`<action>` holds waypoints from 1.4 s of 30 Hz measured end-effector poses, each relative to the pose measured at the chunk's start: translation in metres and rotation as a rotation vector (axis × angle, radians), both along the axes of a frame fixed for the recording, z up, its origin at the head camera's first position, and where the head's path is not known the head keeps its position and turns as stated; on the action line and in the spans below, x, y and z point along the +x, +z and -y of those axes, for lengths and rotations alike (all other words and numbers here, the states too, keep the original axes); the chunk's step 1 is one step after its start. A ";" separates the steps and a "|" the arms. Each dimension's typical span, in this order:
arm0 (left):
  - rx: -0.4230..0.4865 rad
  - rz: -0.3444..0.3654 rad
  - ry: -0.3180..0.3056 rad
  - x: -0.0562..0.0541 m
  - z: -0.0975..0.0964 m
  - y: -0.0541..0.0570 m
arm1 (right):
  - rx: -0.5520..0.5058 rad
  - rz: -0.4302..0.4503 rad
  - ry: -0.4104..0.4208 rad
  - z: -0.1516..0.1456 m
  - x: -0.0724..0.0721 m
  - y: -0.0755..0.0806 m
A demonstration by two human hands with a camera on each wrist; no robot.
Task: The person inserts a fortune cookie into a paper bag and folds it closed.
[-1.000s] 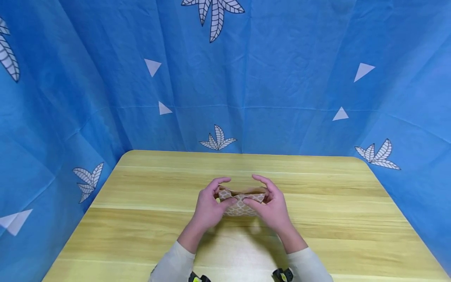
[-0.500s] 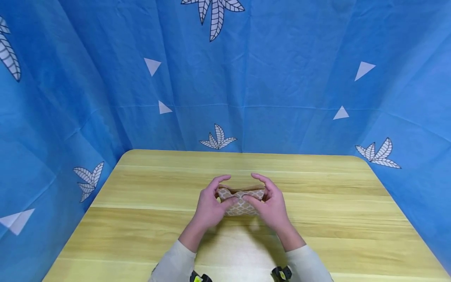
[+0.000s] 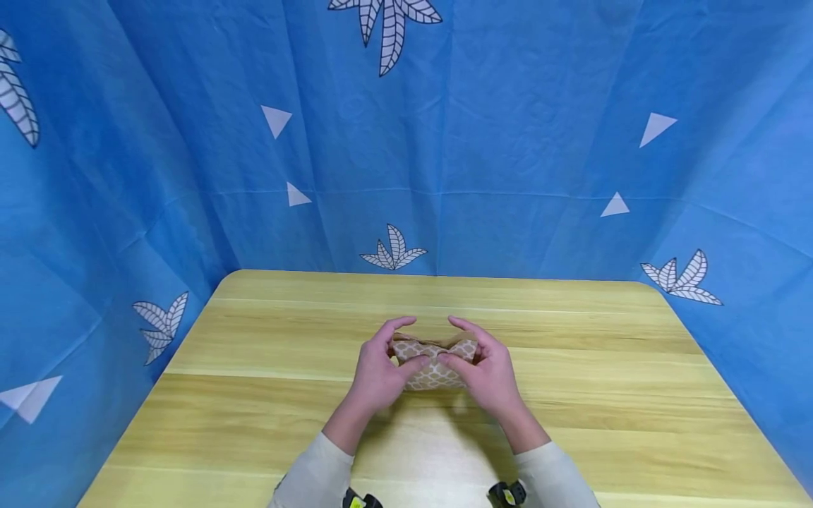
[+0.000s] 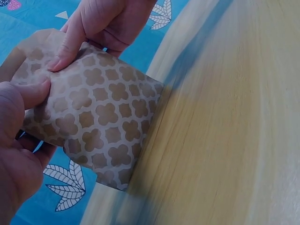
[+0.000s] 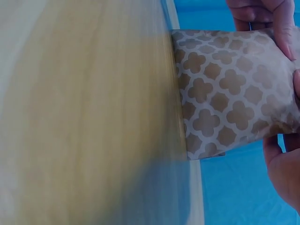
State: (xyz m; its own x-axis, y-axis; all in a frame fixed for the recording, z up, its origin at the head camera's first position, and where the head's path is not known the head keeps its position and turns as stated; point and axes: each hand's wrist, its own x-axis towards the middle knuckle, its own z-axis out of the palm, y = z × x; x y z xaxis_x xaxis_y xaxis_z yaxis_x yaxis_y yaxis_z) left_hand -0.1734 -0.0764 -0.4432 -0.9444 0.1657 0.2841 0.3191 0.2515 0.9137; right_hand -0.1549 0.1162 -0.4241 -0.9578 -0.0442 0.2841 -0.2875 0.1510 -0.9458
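Observation:
A brown paper bag (image 3: 435, 375) with a white quatrefoil pattern stands between both hands, its mouth upward and its bottom edge right at the tabletop. My left hand (image 3: 377, 370) grips the left side near the mouth, thumb on the near face. On the opposite side my right hand (image 3: 492, 370) pinches the bag the same way, and the two thumb tips sit close together. Both index fingers arch above the rim, away from the paper. Under the thumbs the patterned face (image 4: 108, 110) dents inward; its lower part (image 5: 220, 101) looks fairly flat. The bag's inside is mostly hidden.
A light wooden table (image 3: 254, 409) with rounded far corners lies beneath the hands. Blue cloth (image 3: 508, 141) with white leaves and triangles hangs behind it and along both sides. Dark straps with small devices (image 3: 508, 494) show at the wrists.
The near rim of the bag has sunk in the middle and its mouth looks narrower. My right index finger has moved slightly left; otherwise the hands keep their places.

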 end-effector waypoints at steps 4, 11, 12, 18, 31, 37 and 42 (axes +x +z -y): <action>0.012 0.017 0.002 -0.001 -0.002 0.000 | 0.001 0.006 -0.010 0.001 0.000 0.000; 0.052 -0.029 -0.037 0.000 0.002 0.000 | -0.045 -0.046 0.002 -0.007 0.001 -0.003; 0.062 -0.041 -0.047 0.000 0.003 0.002 | -0.061 -0.073 0.004 -0.009 -0.001 -0.007; 0.100 -0.113 -0.054 0.000 0.003 0.013 | -0.092 -0.245 0.002 -0.020 -0.012 -0.023; 0.084 -0.363 -0.089 0.017 -0.004 0.046 | -0.029 -0.482 0.047 -0.016 -0.012 -0.019; 0.052 -0.346 -0.076 0.020 -0.002 0.049 | -0.012 -0.488 0.085 -0.020 -0.013 -0.023; 0.048 -0.382 -0.053 0.016 -0.002 0.040 | -0.002 -0.514 0.064 -0.017 -0.007 -0.012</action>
State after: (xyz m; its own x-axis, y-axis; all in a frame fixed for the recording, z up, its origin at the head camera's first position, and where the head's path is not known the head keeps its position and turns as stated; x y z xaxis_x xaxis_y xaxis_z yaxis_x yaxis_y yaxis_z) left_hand -0.1573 -0.0745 -0.4037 -0.7596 0.1896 0.6221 0.6499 0.1855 0.7370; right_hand -0.1615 0.1330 -0.4362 -0.6900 -0.0973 0.7172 -0.7236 0.1157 -0.6805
